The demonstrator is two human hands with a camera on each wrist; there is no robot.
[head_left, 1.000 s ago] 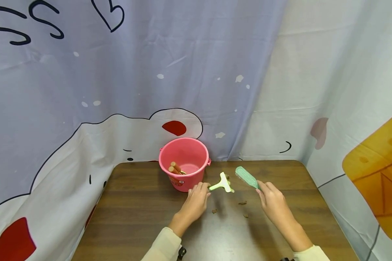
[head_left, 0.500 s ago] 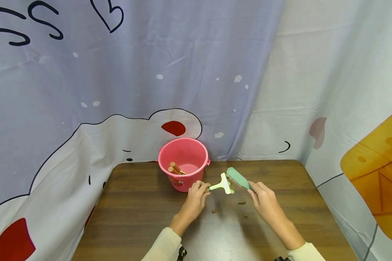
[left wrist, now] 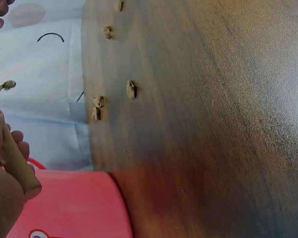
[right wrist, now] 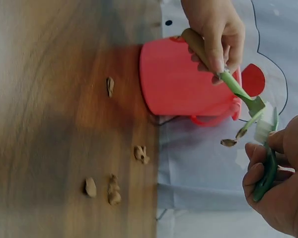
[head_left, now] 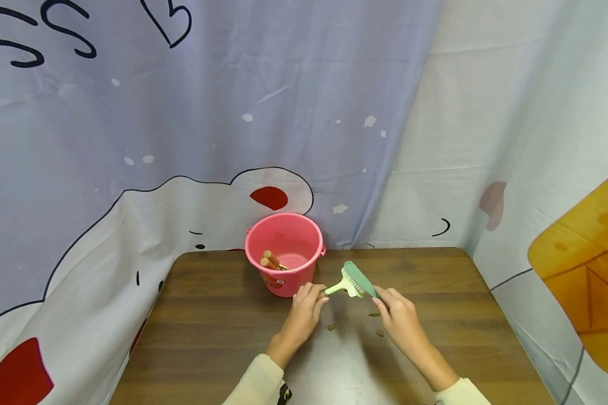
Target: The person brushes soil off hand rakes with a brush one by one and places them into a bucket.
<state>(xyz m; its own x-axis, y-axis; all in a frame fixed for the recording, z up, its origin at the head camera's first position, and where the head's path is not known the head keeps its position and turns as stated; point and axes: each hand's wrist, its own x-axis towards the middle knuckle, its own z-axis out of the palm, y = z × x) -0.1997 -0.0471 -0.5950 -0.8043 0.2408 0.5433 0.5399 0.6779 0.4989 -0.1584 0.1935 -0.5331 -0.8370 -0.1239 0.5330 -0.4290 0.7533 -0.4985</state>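
Note:
My left hand (head_left: 304, 309) grips the wooden handle (right wrist: 198, 47) of a small garden rake (head_left: 338, 286) with a light green head, held above the table. Brown clumps cling to its prongs (right wrist: 230, 141) in the right wrist view. In my right hand (head_left: 399, 318) is a green brush (head_left: 358, 278), held by its handle, with pale bristles (right wrist: 264, 130) against or very close to the rake head. Fingers partly hide both handles. Left of the rake, a pink bucket (head_left: 306, 275) holds wooden-handled tools (head_left: 269, 262).
Several brown clumps (left wrist: 131, 89) lie on the wooden table (head_left: 208, 337) below the tools. A printed curtain (head_left: 223, 124) hangs behind the table's back edge.
My right hand has moved left with the brush, from a gap beside the rake to its head. The left hand and rake have stayed nearly in place.

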